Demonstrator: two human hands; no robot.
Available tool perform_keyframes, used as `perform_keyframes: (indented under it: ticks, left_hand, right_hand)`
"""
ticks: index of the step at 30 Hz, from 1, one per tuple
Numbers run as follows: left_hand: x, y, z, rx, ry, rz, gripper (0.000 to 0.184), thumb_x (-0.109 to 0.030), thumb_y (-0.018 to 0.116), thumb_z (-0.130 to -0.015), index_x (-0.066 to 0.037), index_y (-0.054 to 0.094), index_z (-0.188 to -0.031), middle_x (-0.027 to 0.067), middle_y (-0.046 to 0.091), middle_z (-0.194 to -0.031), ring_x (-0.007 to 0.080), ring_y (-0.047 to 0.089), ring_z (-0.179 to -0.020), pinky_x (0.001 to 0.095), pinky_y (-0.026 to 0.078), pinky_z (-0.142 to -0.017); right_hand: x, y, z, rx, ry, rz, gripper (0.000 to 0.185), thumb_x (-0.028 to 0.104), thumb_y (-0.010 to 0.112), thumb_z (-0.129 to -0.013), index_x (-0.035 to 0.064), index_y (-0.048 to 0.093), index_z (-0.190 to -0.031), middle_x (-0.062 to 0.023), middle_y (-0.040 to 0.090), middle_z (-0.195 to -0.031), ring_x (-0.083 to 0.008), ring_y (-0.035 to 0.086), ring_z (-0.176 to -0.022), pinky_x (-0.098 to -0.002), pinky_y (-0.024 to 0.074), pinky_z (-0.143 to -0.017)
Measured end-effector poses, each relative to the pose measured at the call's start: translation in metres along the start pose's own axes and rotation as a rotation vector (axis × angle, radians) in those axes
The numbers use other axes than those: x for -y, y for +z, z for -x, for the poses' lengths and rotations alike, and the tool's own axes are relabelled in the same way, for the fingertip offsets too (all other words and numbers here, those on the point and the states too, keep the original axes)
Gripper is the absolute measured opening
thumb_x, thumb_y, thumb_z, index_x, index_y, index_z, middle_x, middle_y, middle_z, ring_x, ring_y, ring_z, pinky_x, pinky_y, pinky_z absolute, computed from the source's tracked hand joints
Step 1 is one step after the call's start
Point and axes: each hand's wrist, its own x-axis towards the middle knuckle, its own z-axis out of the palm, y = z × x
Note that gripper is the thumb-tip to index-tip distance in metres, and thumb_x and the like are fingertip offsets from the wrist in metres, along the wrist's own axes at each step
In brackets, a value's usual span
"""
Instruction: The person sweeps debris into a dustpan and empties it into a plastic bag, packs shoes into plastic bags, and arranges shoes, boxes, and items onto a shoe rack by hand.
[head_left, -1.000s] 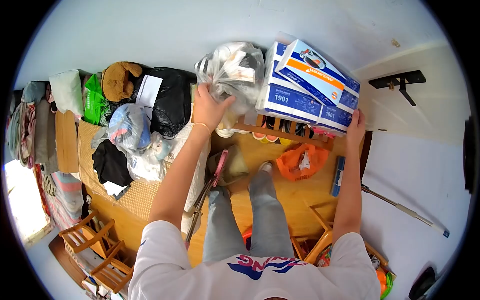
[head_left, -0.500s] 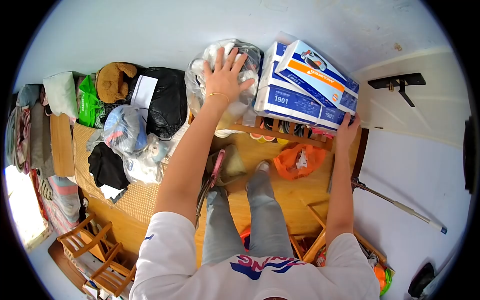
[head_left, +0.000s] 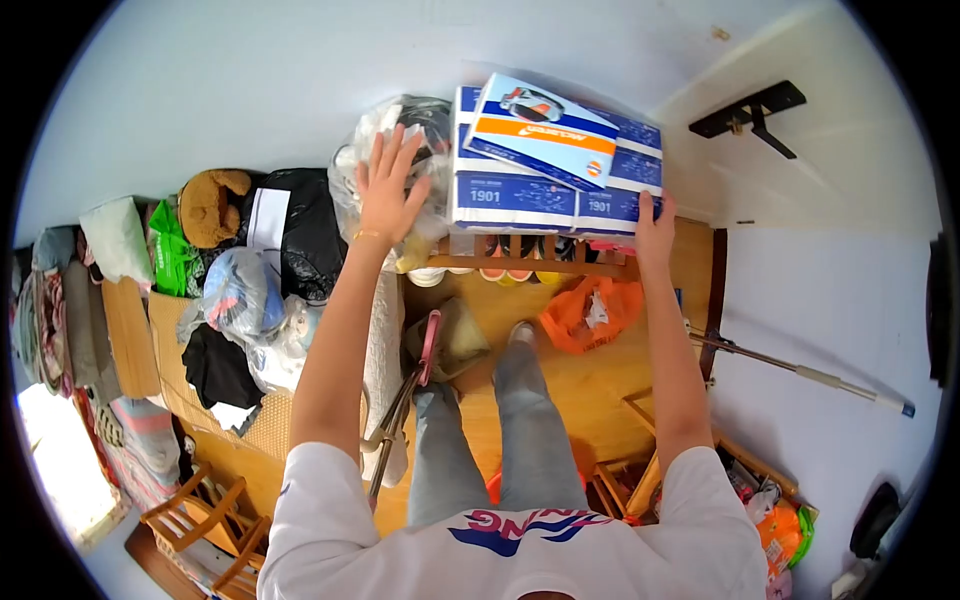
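Blue-and-white tissue packs (head_left: 515, 208) marked 1901 are stacked on a wooden rack (head_left: 575, 266) against the wall. A McLaren car box (head_left: 545, 135) lies slanted on top of them. My right hand (head_left: 655, 230) grips the front right corner of the lower pack, thumb on the front and fingers round the side. Left of the packs is a clear plastic bag (head_left: 432, 170) with white and dark soft things inside. Over its front lies my left hand (head_left: 392, 190), fingers spread, holding nothing.
A black bag (head_left: 305, 235), a brown plush toy (head_left: 212, 205) and clothes in clear bags (head_left: 240, 290) pile up at left. Shoes sit under the rack. On the floor is an orange plastic bag (head_left: 570, 325). A pole (head_left: 800, 370) leans at right, near the door handle (head_left: 750, 110).
The tissue packs, with the box on top, have shifted left along the rack and sit straighter. Both hands moved left with them. The view has also turned slightly.
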Motion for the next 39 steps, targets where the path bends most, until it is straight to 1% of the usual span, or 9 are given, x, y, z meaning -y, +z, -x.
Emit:
perform_keyframes:
  ticks: [2, 3, 7, 16, 23, 25, 29, 31, 39]
  left_hand:
    - [-0.015, -0.008, 0.008, -0.104, 0.017, 0.132, 0.063, -0.037, 0.057, -0.086, -0.021, 0.037, -0.144, 0.0079, 0.024, -0.154, 0.0313, 0.014, -0.144, 0.0549, 0.008, -0.112]
    - [-0.025, -0.011, 0.009, -0.121, 0.056, 0.119, 0.068, -0.040, 0.058, -0.086, -0.014, 0.034, -0.145, 0.0108, 0.025, -0.153, 0.0312, 0.016, -0.143, 0.0515, 0.009, -0.112]
    - [-0.072, -0.020, -0.004, -0.115, 0.106, 0.223, 0.076, -0.041, 0.059, -0.088, -0.010, 0.024, -0.148, 0.0130, 0.022, -0.154, 0.0291, 0.015, -0.144, 0.0463, 0.011, -0.113]
    - [-0.069, 0.001, -0.024, -0.055, 0.082, 0.021, 0.083, -0.051, 0.060, -0.084, -0.008, 0.025, -0.147, 0.0118, 0.024, -0.154, 0.0265, 0.024, -0.141, 0.0449, 0.018, -0.113]
    - [-0.060, 0.008, -0.027, -0.066, 0.057, 0.023, 0.084, -0.052, 0.060, -0.084, -0.008, 0.026, -0.146, 0.0128, 0.026, -0.153, 0.0259, 0.027, -0.140, 0.0432, 0.018, -0.113]
    - [-0.063, 0.006, -0.027, -0.078, 0.051, 0.036, 0.083, -0.051, 0.061, -0.083, -0.009, 0.027, -0.146, 0.0131, 0.027, -0.152, 0.0255, 0.028, -0.140, 0.0423, 0.019, -0.113]
    - [-0.068, 0.007, -0.019, -0.028, -0.070, 0.061, 0.088, -0.056, 0.063, -0.080, -0.015, 0.025, -0.148, 0.0183, 0.052, -0.133, 0.0297, 0.036, -0.135, 0.0460, 0.022, -0.106]
    - [-0.076, 0.009, -0.016, -0.032, -0.111, 0.148, 0.088, -0.056, 0.063, -0.080, -0.015, 0.025, -0.149, 0.0194, 0.051, -0.133, 0.0301, 0.036, -0.134, 0.0460, 0.021, -0.106]
    - [-0.116, 0.019, 0.009, -0.072, -0.154, 0.287, 0.087, -0.047, 0.066, -0.080, -0.006, 0.026, -0.146, 0.0257, 0.049, -0.131, 0.0377, 0.041, -0.128, 0.0468, 0.024, -0.104]
  right_hand:
    - [0.000, -0.006, -0.001, 0.021, 0.026, -0.038, 0.058, 0.044, 0.051, -0.093, 0.0021, 0.044, -0.132, -0.0232, 0.058, -0.119, -0.0343, 0.056, -0.111, -0.0381, 0.0414, -0.096]
    - [0.000, -0.007, -0.002, 0.011, -0.002, -0.079, 0.057, 0.042, 0.051, -0.094, 0.0015, 0.043, -0.133, -0.0231, 0.057, -0.122, -0.0336, 0.055, -0.113, -0.0374, 0.0405, -0.097]
    - [-0.003, -0.008, -0.016, 0.024, -0.038, -0.216, 0.056, 0.038, 0.050, -0.094, 0.0003, 0.043, -0.135, -0.0227, 0.054, -0.128, -0.0317, 0.052, -0.118, -0.0358, 0.0384, -0.100]
    - [0.011, -0.002, -0.021, -0.001, -0.004, 0.000, 0.053, 0.037, 0.055, -0.092, 0.0021, 0.049, -0.130, -0.0215, 0.058, -0.122, -0.0321, 0.057, -0.112, -0.0372, 0.0419, -0.096]
    - [0.011, -0.003, -0.026, 0.038, 0.031, -0.085, 0.057, 0.043, 0.059, -0.089, 0.0030, 0.050, -0.128, -0.0202, 0.062, -0.113, -0.0299, 0.059, -0.105, -0.0369, 0.0444, -0.092]
    - [0.011, -0.008, -0.031, 0.179, 0.115, -0.194, 0.060, 0.044, 0.062, -0.087, 0.0017, 0.050, -0.128, -0.0161, 0.062, -0.113, -0.0245, 0.060, -0.103, -0.0350, 0.0455, -0.089]
    - [0.024, -0.020, -0.037, 0.284, 0.234, -0.292, 0.062, 0.044, 0.064, -0.086, 0.0008, 0.051, -0.128, -0.0107, 0.061, -0.115, -0.0190, 0.059, -0.104, -0.0317, 0.0462, -0.088]
    - [0.027, -0.028, -0.036, 0.477, 0.553, -0.615, 0.061, 0.043, 0.065, -0.086, 0.0022, 0.050, -0.130, -0.0067, 0.060, -0.118, -0.0165, 0.057, -0.106, -0.0304, 0.0463, -0.089]
    - [-0.013, -0.069, -0.038, 0.492, 0.603, -0.806, 0.057, 0.040, 0.067, -0.084, 0.0056, 0.051, -0.127, -0.0102, 0.061, -0.118, -0.0206, 0.060, -0.106, -0.0349, 0.0486, -0.092]
